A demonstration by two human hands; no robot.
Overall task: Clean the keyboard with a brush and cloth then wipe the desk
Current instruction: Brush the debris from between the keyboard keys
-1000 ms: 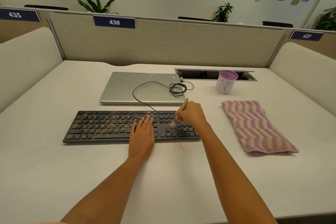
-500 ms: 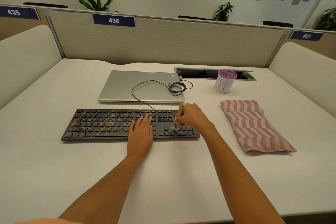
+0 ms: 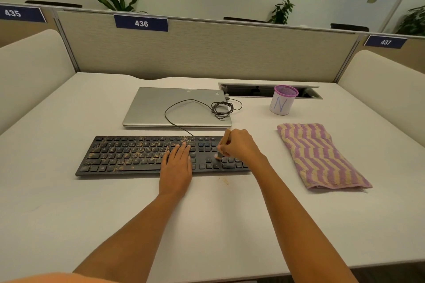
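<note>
Here the right hand (image 3: pixel 239 145) grips the brush (image 3: pixel 219 154), its bristles on the keyboard (image 3: pixel 128 156). The left hand (image 3: pixel 177 163) lies flat on the keys, with the cloth (image 3: pixel 319 156) at 3 o'clock.

A black keyboard (image 3: pixel 128 156) lies on the white desk (image 3: pixel 69 213), with a shut grey laptop (image 3: pixel 156 108) just behind it. To the right lies a striped cloth (image 3: pixel 319 156), and a small cup (image 3: pixel 281 103) stands behind that. A few crumbs (image 3: pixel 224 180) sit on the desk just in front of the keyboard.
</note>
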